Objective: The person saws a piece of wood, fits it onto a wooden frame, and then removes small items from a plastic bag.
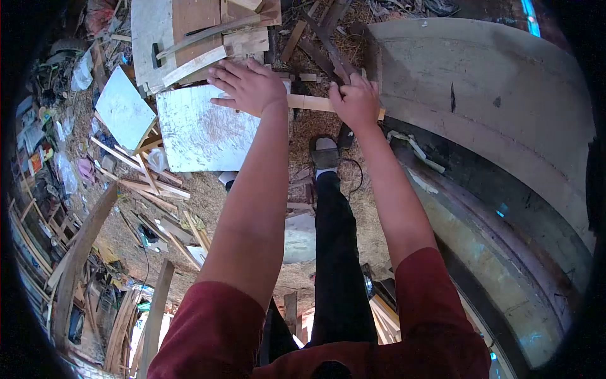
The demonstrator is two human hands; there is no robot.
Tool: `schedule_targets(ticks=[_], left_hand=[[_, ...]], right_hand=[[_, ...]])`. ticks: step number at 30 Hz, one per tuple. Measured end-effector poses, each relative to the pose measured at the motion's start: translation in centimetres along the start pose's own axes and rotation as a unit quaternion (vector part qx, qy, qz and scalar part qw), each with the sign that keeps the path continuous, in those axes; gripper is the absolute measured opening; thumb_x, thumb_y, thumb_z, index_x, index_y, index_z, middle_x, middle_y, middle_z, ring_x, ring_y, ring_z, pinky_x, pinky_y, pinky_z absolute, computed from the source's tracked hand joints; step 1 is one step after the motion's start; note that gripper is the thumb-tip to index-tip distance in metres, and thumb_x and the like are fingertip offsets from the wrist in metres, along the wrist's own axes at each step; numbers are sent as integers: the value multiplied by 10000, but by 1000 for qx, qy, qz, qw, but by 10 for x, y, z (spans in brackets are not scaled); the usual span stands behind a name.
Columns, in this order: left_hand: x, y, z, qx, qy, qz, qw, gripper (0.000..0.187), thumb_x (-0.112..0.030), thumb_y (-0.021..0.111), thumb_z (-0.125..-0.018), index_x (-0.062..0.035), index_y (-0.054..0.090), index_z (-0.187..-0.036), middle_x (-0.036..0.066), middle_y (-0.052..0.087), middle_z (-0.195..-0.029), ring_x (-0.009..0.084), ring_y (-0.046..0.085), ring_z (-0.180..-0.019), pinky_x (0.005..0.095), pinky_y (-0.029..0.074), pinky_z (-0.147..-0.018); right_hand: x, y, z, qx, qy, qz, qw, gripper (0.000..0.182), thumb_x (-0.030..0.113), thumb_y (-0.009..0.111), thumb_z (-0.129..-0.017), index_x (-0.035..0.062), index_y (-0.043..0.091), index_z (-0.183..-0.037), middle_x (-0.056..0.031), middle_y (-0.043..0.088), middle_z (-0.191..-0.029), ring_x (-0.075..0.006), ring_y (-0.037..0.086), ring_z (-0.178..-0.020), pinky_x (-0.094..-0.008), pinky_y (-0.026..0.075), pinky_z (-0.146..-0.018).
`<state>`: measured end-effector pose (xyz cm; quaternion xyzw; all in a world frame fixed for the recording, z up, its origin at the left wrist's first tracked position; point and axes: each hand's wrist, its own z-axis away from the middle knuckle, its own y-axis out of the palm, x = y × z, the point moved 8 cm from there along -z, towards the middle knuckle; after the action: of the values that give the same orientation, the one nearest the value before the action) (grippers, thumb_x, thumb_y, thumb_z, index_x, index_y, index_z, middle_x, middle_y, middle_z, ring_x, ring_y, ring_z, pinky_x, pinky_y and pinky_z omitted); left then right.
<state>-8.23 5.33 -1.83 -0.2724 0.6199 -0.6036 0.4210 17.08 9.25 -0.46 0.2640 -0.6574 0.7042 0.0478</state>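
A light wooden strip runs sideways from under my left hand past my right hand. My left hand lies flat with fingers spread, over the near edge of the wood and the white scuffed board. My right hand is curled around the strip near its right end, thumb toward the left; the strip's tip sticks out beyond it. A long dark brown flat piece reaches from the far side to the knuckles of my right hand. Its near end is hidden there.
Beyond my left hand, a hammer and wooden slats lie on a wooden surface. A big grey panel leans at the right. Loose sticks and a tilted white board lie left. My shoe stands between.
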Motion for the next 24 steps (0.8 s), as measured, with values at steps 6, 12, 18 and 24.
schedule_targets(ticks=[6,12,18,24], left_hand=[[-2,3,-1,-2,-7,-9,1000,747,-530,245,-1156,-46,336,-1718,184,181,-1835,343,114,-1709,672,-5,-1341],[-3,3,-1,-51,3,-22,998,712,-527,265,-1157,-76,420,-1687,177,245,-1819,322,154,-1705,687,24,-1332],[-5,0,0,-29,-6,-10,999,709,-505,319,-1146,-42,410,-1675,193,238,-1818,351,168,-1699,664,52,-1342],[-2,4,-1,-46,-12,-12,999,731,-547,286,-1151,-61,432,-1677,160,255,-1820,309,183,-1700,668,80,-1336]], right_hand=[[-11,14,-3,35,15,-11,999,349,322,737,-904,56,801,-687,-150,691,-921,-347,693,-967,-511,447,-882],[-20,34,-2,36,18,-70,997,334,288,729,-906,38,788,-693,-166,691,-944,-376,698,-998,-526,462,-910],[-16,14,-7,47,39,-72,995,323,324,761,-935,54,802,-761,-173,689,-960,-403,691,-995,-552,459,-936],[7,-51,-14,21,82,-119,989,207,219,762,-989,79,767,-1141,-169,707,-1052,-440,681,-1044,-526,524,-892]])
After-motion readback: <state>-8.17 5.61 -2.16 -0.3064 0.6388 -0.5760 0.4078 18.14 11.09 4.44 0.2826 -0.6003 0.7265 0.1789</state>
